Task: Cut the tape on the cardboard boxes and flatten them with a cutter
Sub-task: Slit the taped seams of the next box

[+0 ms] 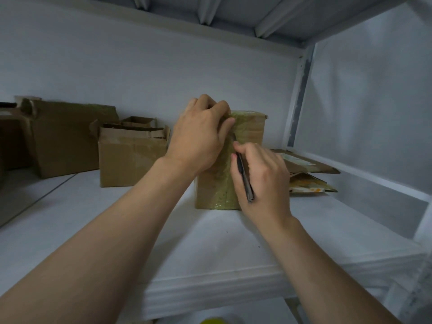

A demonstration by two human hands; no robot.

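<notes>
Curling its fingers over the box [250, 134] top, the left hand [198, 136] grips it; the right hand [266, 183] pinches the cutter [245, 181] between thumb and fingers against the box front.

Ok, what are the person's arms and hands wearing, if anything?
Nothing visible. The left hand and right hand are ungloved, with no rings, watch or wristband showing. The left forearm and right forearm are uncovered to the frame edge; no sleeve in view.

Taped brown box [250, 132] upright; slim dark cutter [244, 176] against its front.
</notes>
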